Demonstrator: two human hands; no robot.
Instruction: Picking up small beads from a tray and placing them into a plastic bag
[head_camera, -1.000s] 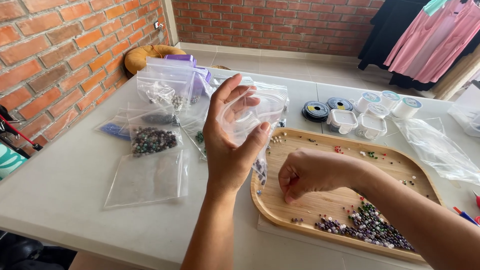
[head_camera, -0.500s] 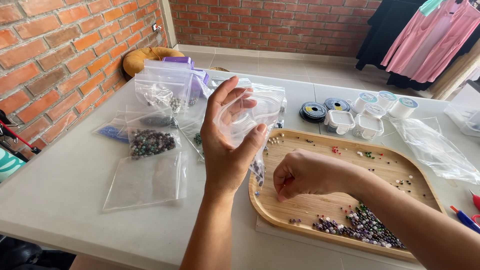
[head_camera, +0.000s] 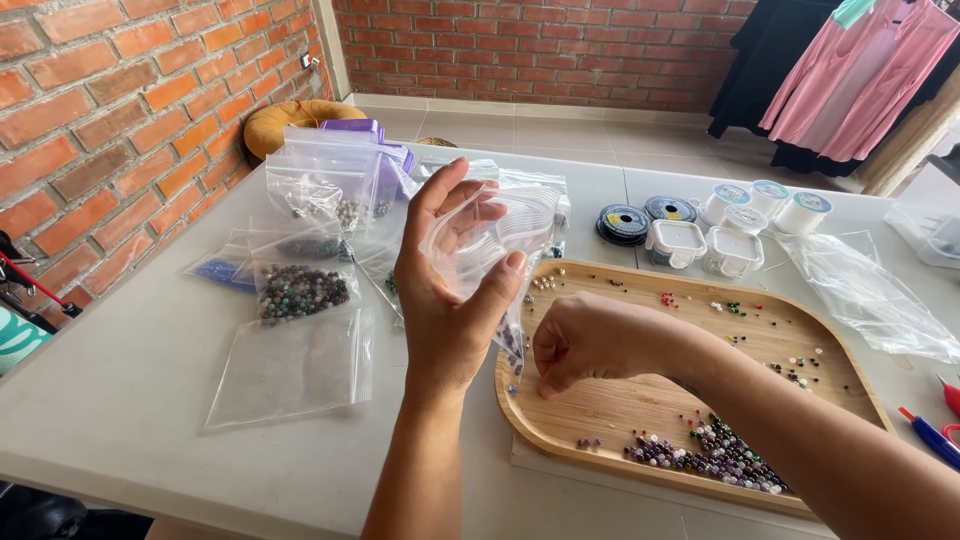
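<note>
Bright daylight, even and soft, no hard lamp spots. Light seems to come from upper right/back, where the floor tiles look washed out. My left hand (head_camera: 450, 290) casts only a faint soft shadow; table (head_camera: 130, 370) under my arms is a bit darker. Clear bag (head_camera: 490, 235) in that hand shows white glare streaks on its folds, so its contents are hard to read. The other bags (head_camera: 300, 200) have sheen too. Focus is sharp in the center, beads (head_camera: 715, 455) on the tray (head_camera: 620, 410) crisp enough. Slight wide-angle stretch at edges: brick wall (head_camera: 110, 110) lines bend, my right forearm looks oversized at the bottom right. No motion blur on my right hand (head_camera: 590, 340).
</note>
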